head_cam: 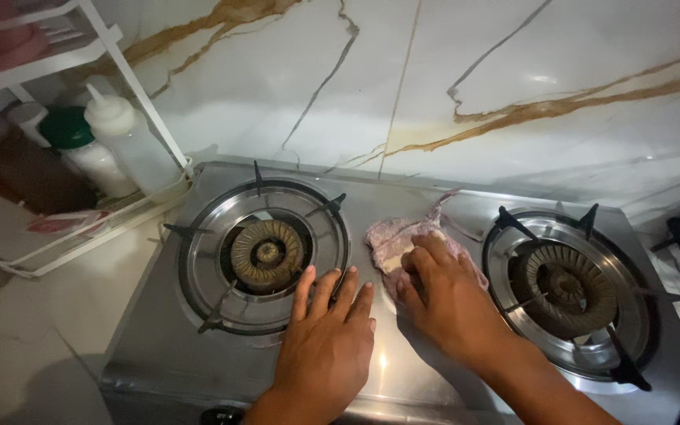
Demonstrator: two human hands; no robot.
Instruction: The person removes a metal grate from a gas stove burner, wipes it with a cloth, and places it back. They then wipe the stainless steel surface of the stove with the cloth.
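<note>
Right hand (444, 295) pressing pinkish cloth (403, 240) onto steel stove (159, 346) between left burner (267, 253) and right burner (564, 287) | left hand (328, 342) flat, fingers spread, empty | rack (131, 86) with bottles (123, 142) beside on counter (33, 346)

A home kitchen: two-burner gas stove (403, 346), marble-tiled wall (513, 86), condiment rack (80, 47).

- The cloth (403, 240) is pale pink with a mottled, worn look;
- the stove top (159, 346) is silver-grey steel;
- the left burner (267, 253) is brownish brass, ridged in rings; the right burner (564, 289) is darker brown;
- the far wall (513, 63) is white marble with grey and ochre veins;
- the squeeze bottle (127, 138) is white, the jar lid (68, 126) green.
</note>
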